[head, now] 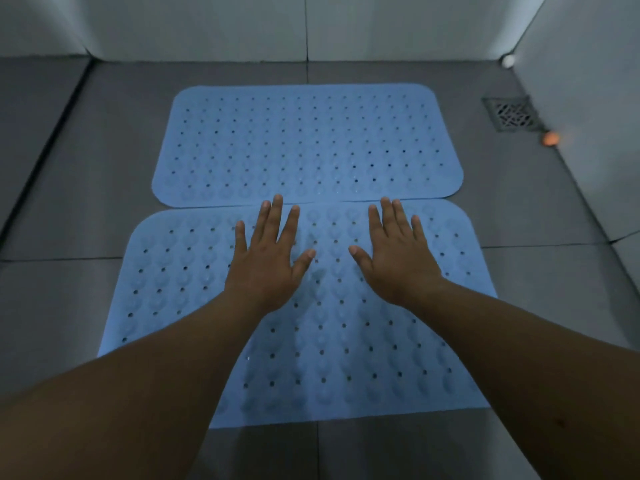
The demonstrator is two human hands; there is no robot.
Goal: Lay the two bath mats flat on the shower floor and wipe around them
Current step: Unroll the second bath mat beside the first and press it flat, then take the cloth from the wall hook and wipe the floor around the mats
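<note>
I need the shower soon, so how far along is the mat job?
Done, by the look of it: the far mat and the near mat both lie flat on the floor, edges meeting. In hand: the left hand and right hand are spread flat over the near mat's far edge. Left: wiping around them; no cloth is in view.

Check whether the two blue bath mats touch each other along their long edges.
Touching. In the head view the far mat and the near mat meet mid-seam between the hands; dark floor shows between them only at the rounded corners.
</note>
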